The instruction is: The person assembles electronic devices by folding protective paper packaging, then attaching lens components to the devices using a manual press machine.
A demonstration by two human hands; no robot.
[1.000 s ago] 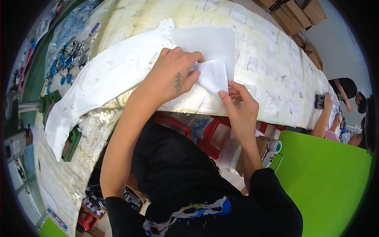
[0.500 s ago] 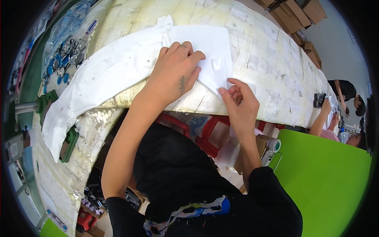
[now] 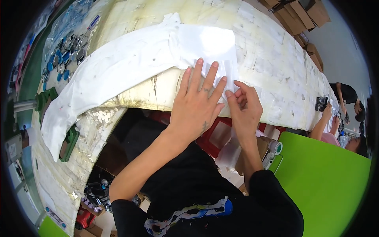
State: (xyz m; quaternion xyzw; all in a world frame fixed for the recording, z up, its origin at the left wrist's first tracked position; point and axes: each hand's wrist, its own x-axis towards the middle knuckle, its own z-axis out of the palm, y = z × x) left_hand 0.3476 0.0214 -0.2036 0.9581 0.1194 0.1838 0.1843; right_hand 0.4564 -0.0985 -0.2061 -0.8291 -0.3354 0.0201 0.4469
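Observation:
My left hand [image 3: 196,106] lies with fingers spread, its fingertips on the lower part of a smooth, glossy white sheet [image 3: 213,41]. At the sheet's lower right corner, my right hand [image 3: 246,108] has its thumb and index finger brought together at the edge, the other fingers curled in. Pale folds or strips [image 3: 226,69] show on the sheet between the hands. To the left, a long wrinkled white cloth [image 3: 118,63] meets the sheet and curves down over the table's left side. The sheet's lower edge is partly hidden by my fingers.
The work table [image 3: 268,59] has a worn, taped cover. On the left are round metal and blue pieces [image 3: 61,59], a screwdriver-like tool [image 3: 93,22] and a green clamp [image 3: 70,144]. A green panel [image 3: 323,177] stands at right; co-workers [image 3: 347,94] are beyond, cardboard boxes [image 3: 296,17] far right.
My left hand has moved down and right, opening from curled fingers to a flat spread on the sheet. My right hand stays at the corner, and more of the sheet's top shows.

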